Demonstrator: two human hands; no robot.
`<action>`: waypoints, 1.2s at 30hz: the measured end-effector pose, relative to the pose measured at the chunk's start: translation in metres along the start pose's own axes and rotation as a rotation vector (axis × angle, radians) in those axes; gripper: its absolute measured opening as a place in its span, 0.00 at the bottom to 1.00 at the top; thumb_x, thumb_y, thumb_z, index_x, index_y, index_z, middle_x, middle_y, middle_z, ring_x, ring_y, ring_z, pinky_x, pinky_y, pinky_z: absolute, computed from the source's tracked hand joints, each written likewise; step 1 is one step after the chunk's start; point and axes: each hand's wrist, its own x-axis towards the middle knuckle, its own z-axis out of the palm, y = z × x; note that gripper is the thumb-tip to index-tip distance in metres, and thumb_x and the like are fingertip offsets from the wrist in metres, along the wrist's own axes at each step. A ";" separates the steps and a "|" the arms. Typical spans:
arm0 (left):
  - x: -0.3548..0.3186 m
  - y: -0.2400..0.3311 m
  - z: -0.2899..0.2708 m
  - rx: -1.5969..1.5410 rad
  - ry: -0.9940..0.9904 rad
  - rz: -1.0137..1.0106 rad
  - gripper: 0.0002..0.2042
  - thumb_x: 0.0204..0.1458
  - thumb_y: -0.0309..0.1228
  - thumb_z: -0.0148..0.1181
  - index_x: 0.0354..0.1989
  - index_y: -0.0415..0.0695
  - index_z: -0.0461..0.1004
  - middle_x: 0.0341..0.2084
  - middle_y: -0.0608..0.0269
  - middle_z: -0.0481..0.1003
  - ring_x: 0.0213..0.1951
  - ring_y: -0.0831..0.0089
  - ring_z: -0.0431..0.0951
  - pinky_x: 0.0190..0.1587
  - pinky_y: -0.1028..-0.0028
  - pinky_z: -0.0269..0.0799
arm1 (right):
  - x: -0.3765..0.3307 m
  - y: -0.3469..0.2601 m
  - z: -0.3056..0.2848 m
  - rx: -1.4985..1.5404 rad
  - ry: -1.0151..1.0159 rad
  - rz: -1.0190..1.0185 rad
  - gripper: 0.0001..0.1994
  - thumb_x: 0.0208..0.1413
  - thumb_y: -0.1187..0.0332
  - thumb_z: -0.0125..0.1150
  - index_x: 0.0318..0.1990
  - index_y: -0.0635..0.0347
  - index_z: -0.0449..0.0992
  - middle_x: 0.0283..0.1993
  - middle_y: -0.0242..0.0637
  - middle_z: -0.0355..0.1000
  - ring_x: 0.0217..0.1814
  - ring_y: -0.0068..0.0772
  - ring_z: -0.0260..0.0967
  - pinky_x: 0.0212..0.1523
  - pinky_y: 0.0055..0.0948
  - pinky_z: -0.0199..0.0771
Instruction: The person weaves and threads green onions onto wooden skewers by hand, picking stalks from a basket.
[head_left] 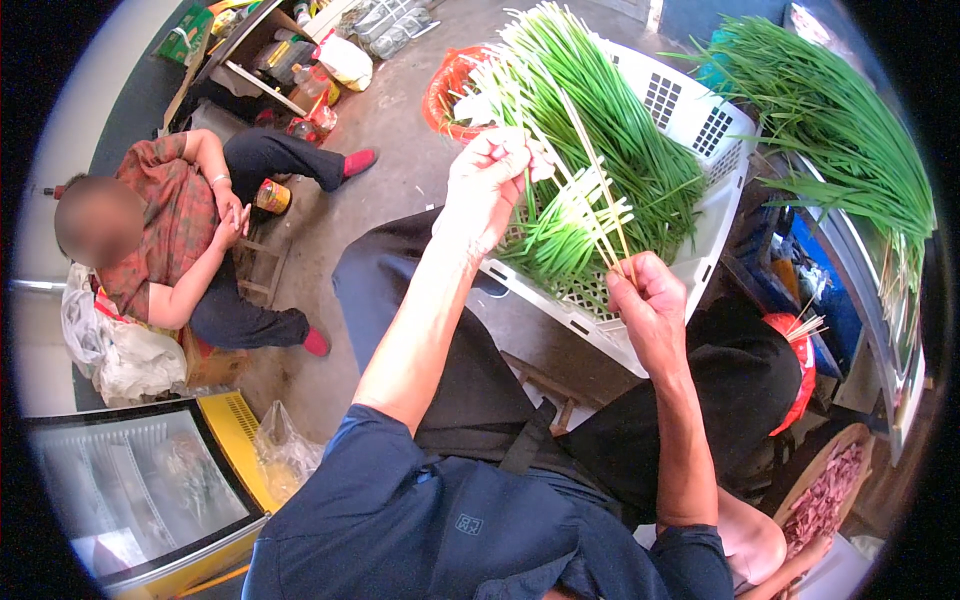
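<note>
In front of my knees a white plastic crate point(735, 165) holds a heap of long green chives point(600, 90) with pale stem ends. A smaller bunch of chives point(570, 225) lies across its near side. My right hand point(650, 295) is closed in a pinch on thin tan straw strands point(590, 150), which stretch up and away over the crate. My left hand point(495, 180) hovers above the crate's left side, fingers pinched together near the strands; whatever lies between them is too small to make out.
More chives point(830, 120) overhang a metal-edged table point(880, 330) at right. A red bag point(800, 375) with pale sticks is by my right knee. A seated person point(170, 220) is at left, above a glass-topped freezer point(140, 490). Another person's forearm point(815, 555) is beside a basket point(850, 440).
</note>
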 end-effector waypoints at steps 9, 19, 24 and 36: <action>-0.002 0.004 -0.005 -0.046 -0.004 -0.062 0.07 0.52 0.21 0.56 0.40 0.39 0.71 0.35 0.61 0.74 0.40 0.68 0.76 0.46 0.72 0.72 | 0.000 0.000 -0.001 0.025 -0.039 0.011 0.06 0.54 0.73 0.57 0.27 0.63 0.69 0.20 0.25 0.65 0.22 0.14 0.57 0.24 0.19 0.59; 0.000 0.003 -0.011 0.116 0.015 -0.018 0.06 0.52 0.21 0.57 0.39 0.38 0.72 0.35 0.60 0.74 0.38 0.71 0.75 0.43 0.75 0.72 | 0.000 -0.003 -0.002 0.002 -0.039 0.032 0.06 0.54 0.74 0.56 0.26 0.62 0.69 0.20 0.23 0.63 0.22 0.13 0.55 0.23 0.18 0.57; 0.001 0.002 -0.010 0.025 0.017 -0.059 0.06 0.52 0.20 0.57 0.39 0.38 0.72 0.34 0.62 0.74 0.33 0.76 0.73 0.38 0.78 0.70 | 0.001 -0.002 -0.001 0.005 -0.032 0.042 0.06 0.54 0.75 0.56 0.26 0.62 0.69 0.20 0.23 0.63 0.22 0.13 0.55 0.23 0.18 0.57; -0.003 0.006 -0.004 0.021 0.025 -0.141 0.05 0.52 0.20 0.56 0.37 0.38 0.72 0.33 0.62 0.73 0.34 0.73 0.74 0.47 0.69 0.74 | 0.000 -0.005 -0.002 0.004 -0.033 0.060 0.06 0.54 0.75 0.56 0.26 0.63 0.69 0.19 0.24 0.63 0.22 0.13 0.55 0.23 0.18 0.57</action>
